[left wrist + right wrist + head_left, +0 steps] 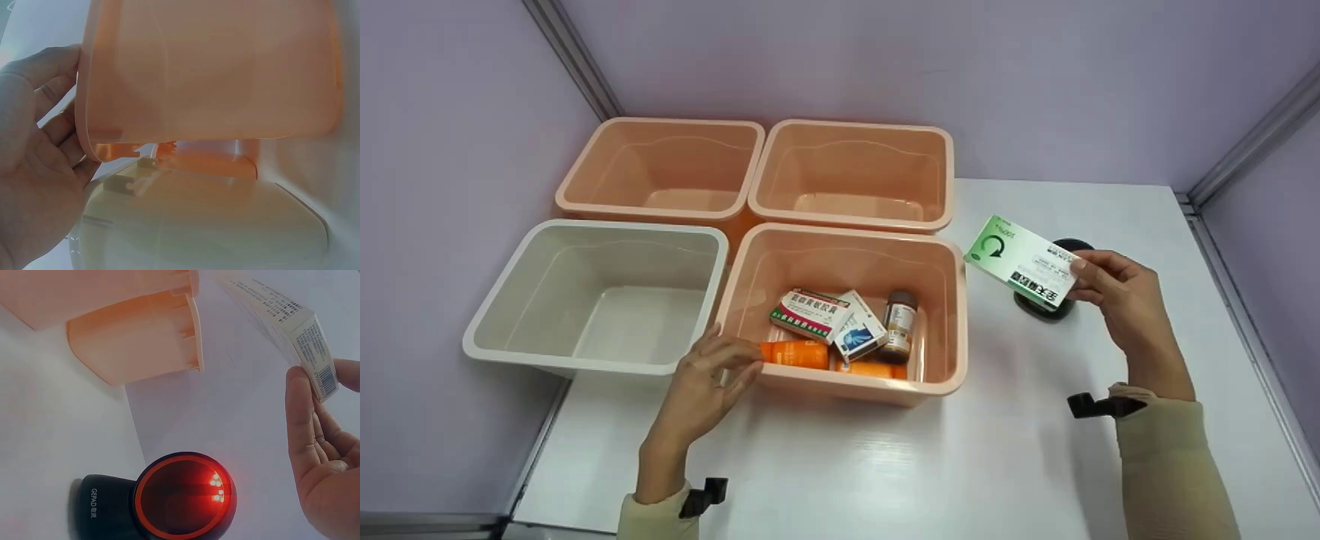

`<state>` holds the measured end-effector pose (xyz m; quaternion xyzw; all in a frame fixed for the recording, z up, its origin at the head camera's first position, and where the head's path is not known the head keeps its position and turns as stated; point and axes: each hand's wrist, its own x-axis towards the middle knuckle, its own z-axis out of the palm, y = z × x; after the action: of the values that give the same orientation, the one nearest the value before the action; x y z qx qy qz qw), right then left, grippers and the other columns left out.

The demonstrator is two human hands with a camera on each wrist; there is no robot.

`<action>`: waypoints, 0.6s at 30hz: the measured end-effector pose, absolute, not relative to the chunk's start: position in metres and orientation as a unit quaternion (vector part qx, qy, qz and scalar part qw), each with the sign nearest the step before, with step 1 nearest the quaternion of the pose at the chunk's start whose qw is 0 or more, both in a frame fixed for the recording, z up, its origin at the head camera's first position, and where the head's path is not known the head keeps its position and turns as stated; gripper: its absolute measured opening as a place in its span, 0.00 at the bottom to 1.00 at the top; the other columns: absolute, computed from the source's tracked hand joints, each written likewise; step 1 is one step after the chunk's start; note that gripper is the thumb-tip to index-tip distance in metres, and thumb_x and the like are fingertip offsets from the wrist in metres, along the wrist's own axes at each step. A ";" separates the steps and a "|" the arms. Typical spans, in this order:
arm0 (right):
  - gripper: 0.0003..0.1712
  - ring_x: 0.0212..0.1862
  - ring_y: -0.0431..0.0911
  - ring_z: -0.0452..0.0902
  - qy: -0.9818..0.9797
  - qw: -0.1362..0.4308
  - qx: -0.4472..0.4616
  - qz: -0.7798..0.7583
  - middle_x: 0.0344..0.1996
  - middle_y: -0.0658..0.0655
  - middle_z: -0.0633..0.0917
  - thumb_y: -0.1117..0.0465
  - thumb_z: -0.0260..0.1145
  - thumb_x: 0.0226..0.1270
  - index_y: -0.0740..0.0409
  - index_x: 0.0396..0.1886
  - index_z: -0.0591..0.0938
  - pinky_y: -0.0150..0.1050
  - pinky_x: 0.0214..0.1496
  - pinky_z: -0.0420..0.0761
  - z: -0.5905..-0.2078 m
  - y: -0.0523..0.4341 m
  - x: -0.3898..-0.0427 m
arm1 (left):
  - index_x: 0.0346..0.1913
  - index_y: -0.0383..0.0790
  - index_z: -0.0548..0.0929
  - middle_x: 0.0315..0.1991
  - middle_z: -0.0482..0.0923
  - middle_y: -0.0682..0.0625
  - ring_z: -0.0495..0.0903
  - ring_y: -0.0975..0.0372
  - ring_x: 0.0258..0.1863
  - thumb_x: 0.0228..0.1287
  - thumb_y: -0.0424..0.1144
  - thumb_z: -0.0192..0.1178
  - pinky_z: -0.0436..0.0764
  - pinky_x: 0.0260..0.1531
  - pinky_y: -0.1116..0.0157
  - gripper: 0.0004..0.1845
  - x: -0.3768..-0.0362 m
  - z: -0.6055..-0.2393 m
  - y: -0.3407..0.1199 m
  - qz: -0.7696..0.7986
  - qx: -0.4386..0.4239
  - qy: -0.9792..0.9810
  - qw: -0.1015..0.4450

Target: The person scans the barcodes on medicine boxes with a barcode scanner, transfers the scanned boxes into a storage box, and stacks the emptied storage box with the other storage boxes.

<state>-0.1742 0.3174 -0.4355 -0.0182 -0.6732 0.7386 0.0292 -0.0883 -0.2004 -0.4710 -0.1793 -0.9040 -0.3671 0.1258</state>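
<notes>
A flat green-and-white box (1022, 261) is held tilted in the air above a black scanner (169, 503) near the tabletop's right edge.

White table (1035, 465) bears four bins (three orange); scanner (1046, 304).
</notes>
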 end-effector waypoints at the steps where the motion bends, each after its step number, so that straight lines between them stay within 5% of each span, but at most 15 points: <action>1: 0.17 0.31 0.44 0.82 -0.673 0.031 -0.013 0.739 0.37 0.56 0.82 0.64 0.67 0.60 0.69 0.46 0.79 0.31 0.31 0.86 -0.434 0.316 -0.176 | 0.37 0.57 0.84 0.37 0.81 0.67 0.79 0.67 0.47 0.59 0.46 0.64 0.56 0.75 0.61 0.04 -0.088 -0.471 -0.200 -0.367 -0.175 -0.905 0.126; 18: 0.20 0.30 0.43 0.82 -0.701 0.038 0.000 0.713 0.36 0.56 0.83 0.61 0.70 0.57 0.69 0.45 0.79 0.30 0.31 0.87 -0.415 0.293 -0.204 | 0.35 0.51 0.85 0.38 0.81 0.68 0.80 0.69 0.44 0.59 0.45 0.65 0.57 0.75 0.60 0.04 -0.089 -0.473 -0.199 -0.364 -0.175 -0.905 0.135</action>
<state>-0.2040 0.2932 -0.4151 0.0004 -0.7005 0.7126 0.0383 -0.0888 -0.1988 -0.4727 -0.1751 -0.9048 -0.3639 0.1350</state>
